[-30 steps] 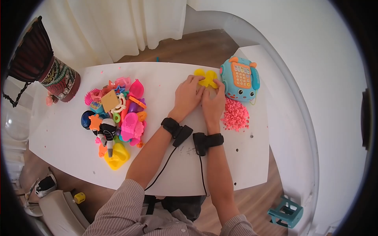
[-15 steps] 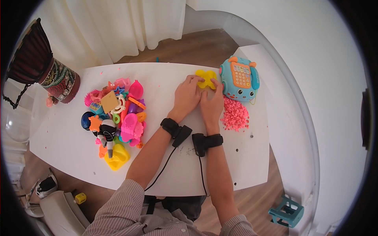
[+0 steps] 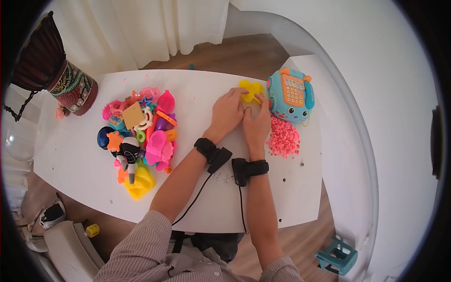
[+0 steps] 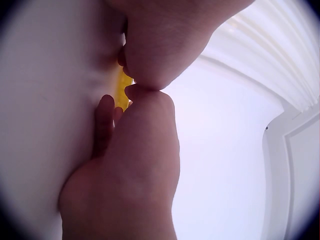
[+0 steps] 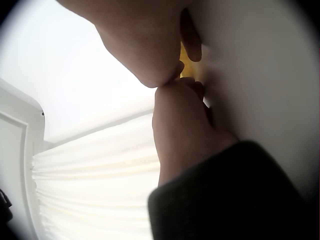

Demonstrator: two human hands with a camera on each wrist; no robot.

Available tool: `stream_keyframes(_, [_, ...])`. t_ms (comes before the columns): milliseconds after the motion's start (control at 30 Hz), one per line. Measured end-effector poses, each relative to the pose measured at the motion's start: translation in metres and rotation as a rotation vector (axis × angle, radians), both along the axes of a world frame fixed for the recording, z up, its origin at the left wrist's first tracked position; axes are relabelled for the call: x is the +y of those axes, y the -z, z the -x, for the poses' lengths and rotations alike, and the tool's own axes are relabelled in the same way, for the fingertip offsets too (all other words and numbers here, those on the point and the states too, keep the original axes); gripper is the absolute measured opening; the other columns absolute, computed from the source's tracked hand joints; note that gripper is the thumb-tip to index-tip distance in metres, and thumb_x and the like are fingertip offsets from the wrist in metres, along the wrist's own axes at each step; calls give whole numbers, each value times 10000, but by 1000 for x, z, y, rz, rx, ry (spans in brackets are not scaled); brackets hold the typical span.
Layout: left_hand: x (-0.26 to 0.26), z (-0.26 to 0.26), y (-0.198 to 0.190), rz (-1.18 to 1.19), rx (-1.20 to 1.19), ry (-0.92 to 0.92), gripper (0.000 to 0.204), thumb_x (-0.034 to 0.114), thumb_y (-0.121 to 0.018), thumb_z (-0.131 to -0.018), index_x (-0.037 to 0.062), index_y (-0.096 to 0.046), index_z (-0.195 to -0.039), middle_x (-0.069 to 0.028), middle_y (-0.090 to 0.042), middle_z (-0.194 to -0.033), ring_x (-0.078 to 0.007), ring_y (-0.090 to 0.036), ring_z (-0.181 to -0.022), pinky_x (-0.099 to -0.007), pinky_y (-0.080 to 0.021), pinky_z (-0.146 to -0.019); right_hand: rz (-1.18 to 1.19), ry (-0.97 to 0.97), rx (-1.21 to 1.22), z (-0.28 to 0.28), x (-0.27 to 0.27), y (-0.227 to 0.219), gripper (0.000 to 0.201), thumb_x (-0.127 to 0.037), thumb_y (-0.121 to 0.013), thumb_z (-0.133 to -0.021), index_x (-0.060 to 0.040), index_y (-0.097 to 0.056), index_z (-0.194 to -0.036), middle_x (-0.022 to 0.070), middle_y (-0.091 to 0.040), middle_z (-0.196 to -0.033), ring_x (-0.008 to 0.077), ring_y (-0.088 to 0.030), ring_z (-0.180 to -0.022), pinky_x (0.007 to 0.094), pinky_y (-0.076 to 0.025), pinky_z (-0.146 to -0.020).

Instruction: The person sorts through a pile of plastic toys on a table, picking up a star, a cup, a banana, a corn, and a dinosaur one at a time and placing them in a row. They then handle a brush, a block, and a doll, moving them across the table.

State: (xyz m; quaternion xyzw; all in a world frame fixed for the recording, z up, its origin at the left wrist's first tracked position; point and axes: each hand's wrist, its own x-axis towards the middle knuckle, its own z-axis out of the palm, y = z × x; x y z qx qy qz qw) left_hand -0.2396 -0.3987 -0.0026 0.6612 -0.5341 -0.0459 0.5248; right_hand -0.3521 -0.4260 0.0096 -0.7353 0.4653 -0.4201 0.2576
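A yellow lobed, flower-like piece (image 3: 253,89) lies at the far side of the white table. My left hand (image 3: 226,113) grips its near left edge with bent fingers, while my right hand (image 3: 257,128) pinches it from the right. Both thumbs come together on the near side. In the left wrist view, a strip of the yellow piece (image 4: 123,90) shows between the fingers of the two hands. The right wrist view also has a sliver of the yellow piece (image 5: 188,65) there; the rest of it is hidden by the hands.
A toy telephone (image 3: 292,94) stands right of the hands, with a heap of pink bits (image 3: 284,138) below it. Left of the arms lies a pile of colourful toys (image 3: 157,145). A drum (image 3: 73,89) is at the far left; black cables hang from both wrist straps.
The head view has shifted slightly. My right fingertips have come a little to the left, nearer my left ones, and the yellow piece looks slightly turned between them.
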Motion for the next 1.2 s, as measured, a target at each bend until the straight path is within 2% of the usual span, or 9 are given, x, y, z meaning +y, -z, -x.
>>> stream_keyframes(133, [3,0,-4,-67,31,3,350,44,-620,-889,80,-642,-1237,-118,-712,-1187,-373,-687,-974,-474,-537,-867,10,2,-10,-1,-2,4,448,-88,-643,-908,-74,-580,-1351,203,-613,-1458,399,-571,-1330,484,-456,-1117])
stream_keyframes(200, [2,1,-1,-61,23,-36,377,82,-602,-941,118,-617,-1315,-134,-722,-1086,-349,-698,-878,-466,-542,-778,148,11,14,0,-3,5,441,-78,-641,-905,-66,-577,-1341,210,-605,-1442,411,-561,-1338,484,-459,-1112])
stream_keyframes(233, [1,0,-1,-61,22,-32,377,82,-602,-941,118,-617,-1315,-134,-722,-1086,-349,-698,-878,-466,-542,-778,147,15,14,0,-2,3,441,-78,-641,-905,-66,-577,-1341,210,-605,-1442,411,-561,-1338,484,-459,-1112])
stream_keyframes(333, [2,0,-4,-55,37,-23,395,99,-609,-947,130,-600,-1340,-139,-716,-945,-349,-686,-794,-477,-532,-737,136,24,-30,-1,0,0,429,-69,-638,-903,-65,-578,-1328,209,-598,-1416,428,-547,-1349,487,-462,-1108])
stream_keyframes(400, [5,0,-10,-152,71,9,419,49,-605,-894,64,-567,-1311,-156,-705,-1238,-399,-683,-1000,-490,-532,-877,111,18,-50,0,0,0,416,-68,-636,-904,-66,-582,-1317,196,-598,-1391,430,-542,-1351,481,-466,-1102])
stream_keyframes(733, [3,0,-5,-189,5,16,451,74,-613,-912,63,-541,-1357,-147,-724,-1188,-372,-685,-1039,-482,-519,-906,97,-9,-24,0,0,2,401,-58,-629,-905,-62,-589,-1303,182,-629,-1361,420,-557,-1334,475,-460,-1112])
stream_keyframes(900, [1,0,-1,-39,-105,42,358,73,-637,-887,92,-669,-1243,-110,-694,-1248,-327,-686,-1047,-465,-525,-902,130,34,-26,-1,-1,7,389,-56,-619,-910,-62,-594,-1299,189,-646,-1358,425,-563,-1322,489,-458,-1109])
stream_keyframes(1000, [1,1,-1,-45,-53,39,326,64,-643,-869,99,-708,-1186,-105,-672,-1293,-328,-687,-1036,-463,-527,-892,76,50,-31,-1,1,6,382,-58,-610,-918,-59,-594,-1299,204,-636,-1389,429,-558,-1331,491,-452,-1115])
stream_keyframes(1200, [1,1,0,-38,-17,35,327,51,-643,-859,97,-706,-1177,-106,-675,-1281,-340,-694,-1004,-465,-534,-876,50,66,-51,-1,2,4,370,-62,-598,-925,-41,-598,-1295,242,-614,-1429,420,-546,-1355,489,-439,-1131])
